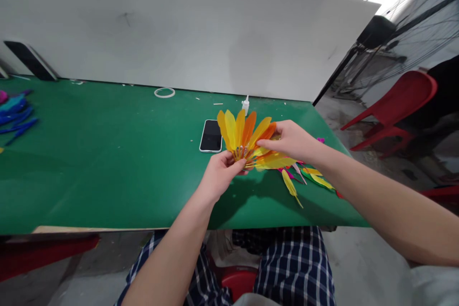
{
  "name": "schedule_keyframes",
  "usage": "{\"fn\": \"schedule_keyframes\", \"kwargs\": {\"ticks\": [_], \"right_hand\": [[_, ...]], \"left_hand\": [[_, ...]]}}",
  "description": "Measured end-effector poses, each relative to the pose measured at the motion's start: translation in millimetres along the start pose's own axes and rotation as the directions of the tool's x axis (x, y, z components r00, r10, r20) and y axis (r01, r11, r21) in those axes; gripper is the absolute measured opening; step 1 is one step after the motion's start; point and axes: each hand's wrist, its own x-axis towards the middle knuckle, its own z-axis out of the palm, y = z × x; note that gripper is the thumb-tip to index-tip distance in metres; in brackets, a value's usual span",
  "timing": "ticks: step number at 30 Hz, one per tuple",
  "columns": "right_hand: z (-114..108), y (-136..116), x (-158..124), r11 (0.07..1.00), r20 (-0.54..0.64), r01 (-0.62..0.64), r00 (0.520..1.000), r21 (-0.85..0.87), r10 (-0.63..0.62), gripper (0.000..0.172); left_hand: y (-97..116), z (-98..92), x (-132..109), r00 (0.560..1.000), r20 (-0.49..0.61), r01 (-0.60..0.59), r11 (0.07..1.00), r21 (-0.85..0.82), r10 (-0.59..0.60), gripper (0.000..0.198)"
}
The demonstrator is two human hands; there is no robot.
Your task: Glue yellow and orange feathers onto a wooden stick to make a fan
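My left hand [219,173] pinches the stems of a fan of yellow and orange feathers [241,133], held just above the green table [107,153]. My right hand [291,139] grips an orange feather at the fan's right side, thumb and fingers closed on it. More loose feathers [304,177], yellow, green and pink, lie on the table under and right of my right wrist.
A black phone [211,136] lies face up left of the fan. A small white glue bottle [245,104] stands behind it, a white ring [164,92] further back. Blue feathers [16,114] lie at far left. A white board backs the table; red chairs [398,105] stand right.
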Motion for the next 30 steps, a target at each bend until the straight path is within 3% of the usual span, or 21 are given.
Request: {"fn": "schedule_keyframes", "kwargs": {"ticks": [6, 8, 10, 12, 13, 14, 17, 20, 30], "right_hand": [[-3, -1, 0, 0.998, -0.008, 0.047, 0.999, -0.041, -0.047, 0.021], [-5, -2, -3, 0.986, -0.122, 0.117, 0.984, -0.117, -0.131, 0.026], [-5, -2, -9, 0.956, -0.355, 0.187, 0.898, -0.225, -0.259, 0.031], [-2, -1, -19, 0.906, -0.556, 0.225, 0.728, -0.359, -0.401, 0.030], [1, -1, -24, 0.865, -0.577, 0.249, 0.660, -0.436, -0.481, 0.027], [5, 0, -29, 0.801, -0.532, 0.300, 0.621, -0.518, -0.577, 0.024], [19, 5, -40, 0.505, -0.167, 0.519, 0.564, -0.690, -0.808, 0.022], [29, 10, -44, 0.305, 0.058, 0.609, 0.502, -0.732, -0.863, 0.021], [29, 2, -48, 0.267, 0.123, 0.607, 0.523, -0.748, -0.844, 0.018]], "left_hand": [[3, 0.8, -2, 1.000, -0.012, 0.001, 1.000, -0.011, -0.001, 0.023], [5, 1.9, -2, 0.999, -0.024, 0.026, 0.999, -0.029, -0.027, 0.026], [6, 2.6, -2, 0.998, -0.040, 0.047, 0.998, -0.051, -0.049, 0.029], [7, 2.6, -2, 0.998, -0.038, 0.048, 0.995, -0.088, -0.052, 0.030], [7, 2.4, -2, 0.999, -0.028, 0.041, 0.993, -0.110, -0.044, 0.031], [8, 2.1, -3, 0.999, -0.018, 0.031, 0.991, -0.132, -0.033, 0.031], [11, 2.4, -6, 1.000, -0.008, 0.023, 0.982, -0.187, -0.025, 0.027], [17, 4.8, -12, 0.999, -0.008, 0.029, 0.977, -0.210, -0.031, 0.024], [25, 8.0, -21, 0.999, 0.017, -0.044, 0.990, -0.131, 0.047, 0.027]]}}
